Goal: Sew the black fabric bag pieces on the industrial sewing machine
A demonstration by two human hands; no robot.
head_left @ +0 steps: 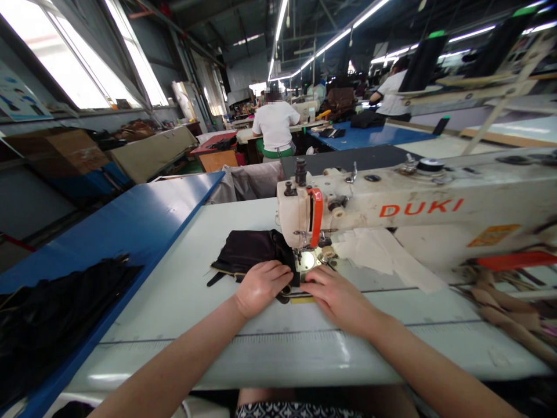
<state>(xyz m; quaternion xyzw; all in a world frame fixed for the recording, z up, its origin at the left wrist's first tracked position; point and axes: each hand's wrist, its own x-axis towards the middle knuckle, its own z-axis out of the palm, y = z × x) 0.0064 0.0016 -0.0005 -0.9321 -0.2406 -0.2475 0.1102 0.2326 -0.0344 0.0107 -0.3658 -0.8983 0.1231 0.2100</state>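
A black fabric piece (248, 251), looking like a small bag or pouch with a zip along its near edge, lies left of the needle on the sewing machine (348, 203). My left hand (263, 287) rests on its near right corner, fingers bent and pressed together over the cloth. At the right edge of the same cloth is my right hand (335, 293), its fingers bent close together just in front of the lit needle plate (308, 259). The fingertips of both hands are partly hidden. The cloth's edge reaches the presser foot.
White sheets (387, 255) lie under the machine arm. On the left, a blue table (143, 215) bears a heap of black fabric (65, 313). Tan strips (505, 307) hang at the right. A person in a white shirt (275, 125) sits ahead, facing away.
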